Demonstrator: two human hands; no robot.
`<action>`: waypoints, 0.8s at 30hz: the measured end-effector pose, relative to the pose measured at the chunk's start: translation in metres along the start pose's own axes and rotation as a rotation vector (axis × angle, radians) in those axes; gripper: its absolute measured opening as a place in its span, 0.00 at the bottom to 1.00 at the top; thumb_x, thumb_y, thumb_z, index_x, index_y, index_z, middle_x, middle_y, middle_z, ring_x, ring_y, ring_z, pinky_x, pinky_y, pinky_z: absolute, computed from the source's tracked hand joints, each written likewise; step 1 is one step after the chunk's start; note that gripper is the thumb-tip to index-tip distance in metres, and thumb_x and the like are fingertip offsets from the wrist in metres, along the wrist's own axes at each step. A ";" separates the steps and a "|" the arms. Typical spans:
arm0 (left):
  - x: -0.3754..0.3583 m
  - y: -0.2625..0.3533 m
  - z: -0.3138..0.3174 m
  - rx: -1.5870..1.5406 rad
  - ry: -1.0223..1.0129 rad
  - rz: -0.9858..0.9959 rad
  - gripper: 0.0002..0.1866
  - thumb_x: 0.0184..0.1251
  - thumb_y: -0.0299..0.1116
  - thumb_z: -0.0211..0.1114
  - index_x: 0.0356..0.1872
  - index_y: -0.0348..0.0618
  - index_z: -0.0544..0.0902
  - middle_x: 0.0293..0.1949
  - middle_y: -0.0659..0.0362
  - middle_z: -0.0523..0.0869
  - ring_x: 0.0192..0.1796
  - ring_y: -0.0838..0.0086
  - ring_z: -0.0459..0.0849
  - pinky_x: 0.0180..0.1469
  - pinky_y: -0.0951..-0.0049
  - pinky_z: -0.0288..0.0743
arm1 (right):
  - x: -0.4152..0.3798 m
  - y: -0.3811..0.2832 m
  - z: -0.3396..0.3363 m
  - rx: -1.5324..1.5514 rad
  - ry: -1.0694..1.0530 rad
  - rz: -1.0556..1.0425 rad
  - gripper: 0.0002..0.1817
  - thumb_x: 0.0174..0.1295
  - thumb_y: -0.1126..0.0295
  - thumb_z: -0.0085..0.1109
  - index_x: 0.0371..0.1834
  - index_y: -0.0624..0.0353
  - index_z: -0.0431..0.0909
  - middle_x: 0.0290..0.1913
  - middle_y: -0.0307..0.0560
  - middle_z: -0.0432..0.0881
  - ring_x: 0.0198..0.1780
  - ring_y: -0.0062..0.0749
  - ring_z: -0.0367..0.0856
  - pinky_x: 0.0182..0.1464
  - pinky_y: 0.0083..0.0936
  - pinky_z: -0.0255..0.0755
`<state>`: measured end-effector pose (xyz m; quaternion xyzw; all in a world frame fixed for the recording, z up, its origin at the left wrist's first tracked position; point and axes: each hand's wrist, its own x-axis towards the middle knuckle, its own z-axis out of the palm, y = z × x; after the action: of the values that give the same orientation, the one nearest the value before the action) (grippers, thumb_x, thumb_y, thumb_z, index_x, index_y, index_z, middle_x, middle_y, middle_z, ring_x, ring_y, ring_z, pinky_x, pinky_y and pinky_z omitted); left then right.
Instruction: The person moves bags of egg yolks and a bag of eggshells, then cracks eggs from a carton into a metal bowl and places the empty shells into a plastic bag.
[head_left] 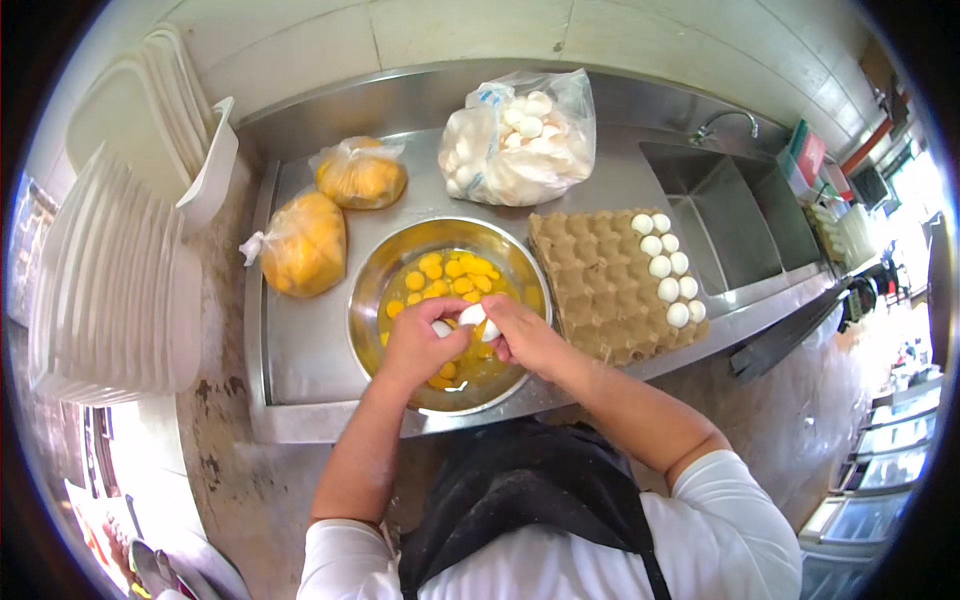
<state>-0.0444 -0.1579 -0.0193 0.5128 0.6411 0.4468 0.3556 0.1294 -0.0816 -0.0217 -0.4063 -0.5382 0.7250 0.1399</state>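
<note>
Both hands are over a large steel bowl (362, 345) that holds many cracked eggs with whole yellow yolks (432, 272). My left hand (420, 345) is closed around a white egg (441, 328). My right hand (522, 335) curls its fingers around another white egg (489, 331). Between the two hands sits a white eggshell (471, 316), touched by the fingertips of both. Whether the held pieces are whole or cracked I cannot tell. Right of the bowl lies a stack of cardboard egg trays (590, 270), with several white eggs (660, 266) along its right side.
A clear bag of white eggshells (520, 140) stands behind the bowl. Two tied bags of yellow-orange contents (305, 245) sit at the left. A steel sink (735, 225) with a tap (727, 122) is at the right. Stacked white plastic trays (120, 290) stand left of the counter.
</note>
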 end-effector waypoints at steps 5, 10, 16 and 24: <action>0.005 0.013 -0.011 0.359 0.037 0.262 0.18 0.52 0.33 0.72 0.46 0.43 0.86 0.40 0.53 0.88 0.44 0.66 0.87 0.48 0.70 0.78 | 0.004 -0.023 -0.020 -0.693 0.029 -0.344 0.27 0.72 0.46 0.44 0.55 0.60 0.74 0.41 0.49 0.82 0.40 0.36 0.82 0.43 0.32 0.75; 0.007 0.015 -0.002 0.241 0.090 0.193 0.22 0.52 0.34 0.73 0.50 0.42 0.84 0.41 0.53 0.88 0.45 0.65 0.87 0.49 0.69 0.78 | 0.001 -0.037 -0.023 -0.617 -0.041 -0.307 0.26 0.72 0.47 0.46 0.56 0.60 0.74 0.45 0.50 0.83 0.43 0.38 0.83 0.46 0.33 0.74; -0.002 0.012 0.018 0.047 0.215 0.085 0.30 0.50 0.36 0.77 0.57 0.40 0.79 0.43 0.52 0.87 0.46 0.68 0.86 0.49 0.70 0.78 | 0.010 -0.025 -0.038 0.115 -0.242 0.105 0.22 0.71 0.50 0.49 0.57 0.55 0.75 0.45 0.45 0.84 0.34 0.26 0.82 0.32 0.21 0.72; -0.032 -0.013 0.007 -0.399 0.429 -0.088 0.27 0.59 0.28 0.71 0.60 0.36 0.75 0.46 0.53 0.84 0.43 0.73 0.83 0.47 0.74 0.78 | 0.068 -0.139 -0.097 0.366 0.042 -0.257 0.24 0.72 0.52 0.48 0.61 0.58 0.68 0.47 0.47 0.84 0.34 0.27 0.83 0.29 0.20 0.73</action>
<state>-0.0353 -0.1882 -0.0339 0.2983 0.6230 0.6461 0.3248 0.1262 0.0797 0.0643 -0.3172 -0.4421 0.7782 0.3136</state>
